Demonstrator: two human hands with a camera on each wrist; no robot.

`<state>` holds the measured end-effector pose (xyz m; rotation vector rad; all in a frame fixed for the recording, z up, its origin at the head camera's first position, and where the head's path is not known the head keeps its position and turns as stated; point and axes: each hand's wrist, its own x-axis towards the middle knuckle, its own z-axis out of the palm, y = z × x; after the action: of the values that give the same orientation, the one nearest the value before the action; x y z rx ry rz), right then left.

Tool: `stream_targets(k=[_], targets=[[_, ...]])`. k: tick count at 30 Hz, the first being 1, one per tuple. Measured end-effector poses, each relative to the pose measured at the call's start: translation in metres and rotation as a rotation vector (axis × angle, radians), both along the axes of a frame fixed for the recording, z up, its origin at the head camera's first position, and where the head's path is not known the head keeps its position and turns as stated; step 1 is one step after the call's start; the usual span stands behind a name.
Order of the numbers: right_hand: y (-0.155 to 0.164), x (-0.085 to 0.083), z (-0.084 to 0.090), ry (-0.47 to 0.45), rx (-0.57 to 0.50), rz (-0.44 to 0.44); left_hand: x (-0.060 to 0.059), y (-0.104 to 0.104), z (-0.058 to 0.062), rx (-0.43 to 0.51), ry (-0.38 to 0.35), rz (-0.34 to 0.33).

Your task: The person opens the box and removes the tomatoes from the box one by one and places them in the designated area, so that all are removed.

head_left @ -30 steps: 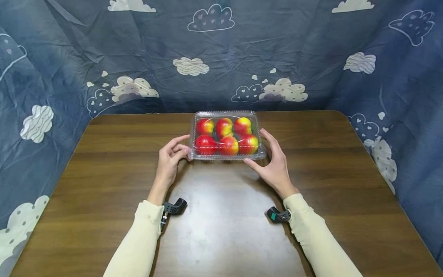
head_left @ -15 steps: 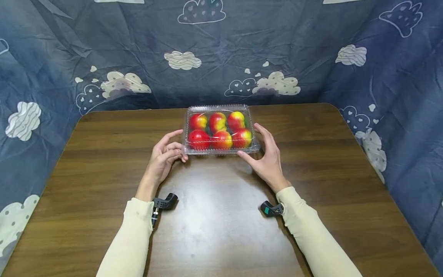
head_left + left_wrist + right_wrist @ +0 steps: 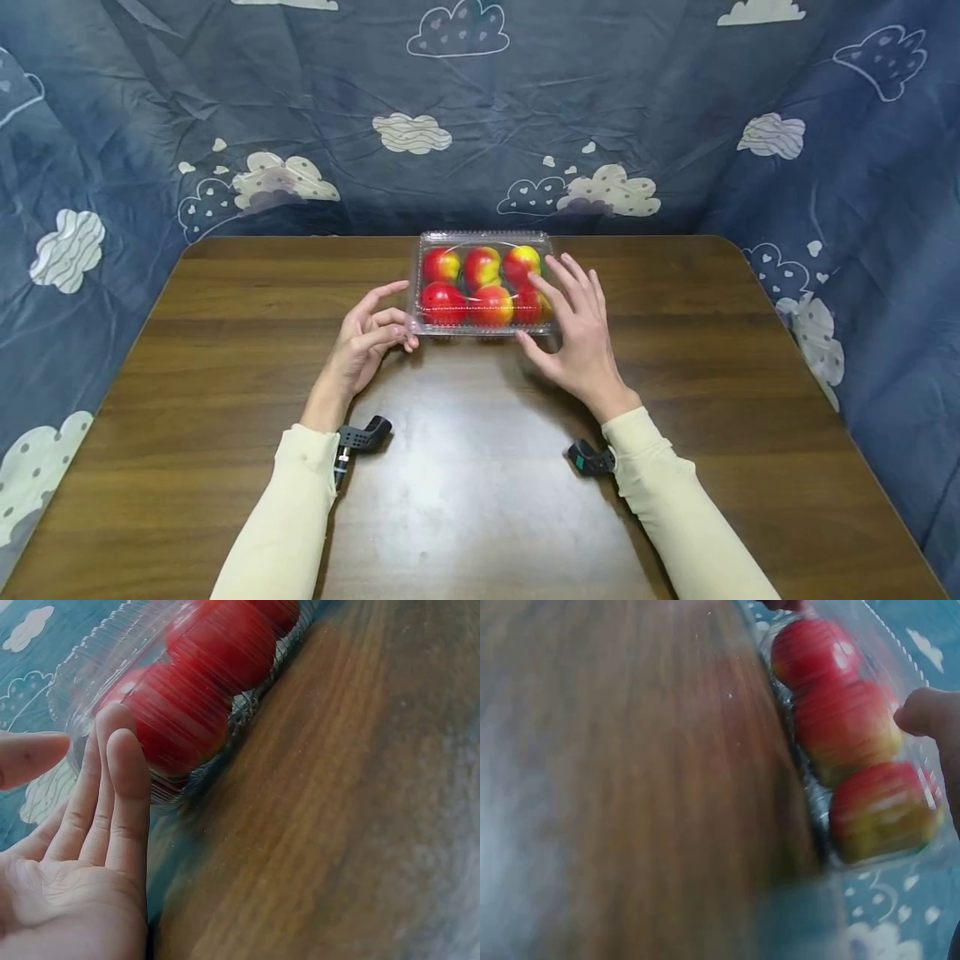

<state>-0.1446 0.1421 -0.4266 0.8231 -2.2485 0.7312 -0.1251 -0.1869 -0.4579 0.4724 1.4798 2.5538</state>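
A clear plastic clamshell box (image 3: 483, 328) holds several red-and-yellow apples (image 3: 491, 305) in two rows, its lid down. It sits near the far edge of the table. My left hand (image 3: 360, 343) is at the box's left front corner, fingers fairly straight; in the left wrist view the fingertips (image 3: 126, 761) lie against or just beside its end wall. My right hand (image 3: 583, 342) has its fingers spread over the box's right end, thumb near the front rim. Whether these fingers touch the lid cannot be told. They partly hide the right-hand apples.
The brown wooden table (image 3: 247, 350) extends on both sides of the box and in front of it. A blue cloth with cloud prints (image 3: 450, 100) hangs behind and along the sides. Black wrist cameras (image 3: 365, 435) sit below both hands.
My right hand has left the box's right side, and its fingers have moved left over the lid. The left hand stays at the left corner. The head view has shifted slightly.
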Motion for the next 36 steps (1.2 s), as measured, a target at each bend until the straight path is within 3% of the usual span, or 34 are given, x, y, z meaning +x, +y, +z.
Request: stream_targets(k=[8,19,28,36], targets=[[-0.026,0.0,0.018,0.037,0.16,0.055,0.0,-0.001,0.001,0.02,-0.015,-0.03],[-0.04,-0.007,0.031,-0.096,0.273,0.1,-0.001,-0.002,0.003,0.034,-0.047,-0.039],[-0.042,-0.01,0.03,-0.096,0.263,0.123,-0.001,-0.001,0.003,0.018,-0.075,-0.025],[-0.041,-0.008,0.027,-0.099,0.239,0.129,0.0,-0.002,0.001,-0.018,-0.076,-0.062]])
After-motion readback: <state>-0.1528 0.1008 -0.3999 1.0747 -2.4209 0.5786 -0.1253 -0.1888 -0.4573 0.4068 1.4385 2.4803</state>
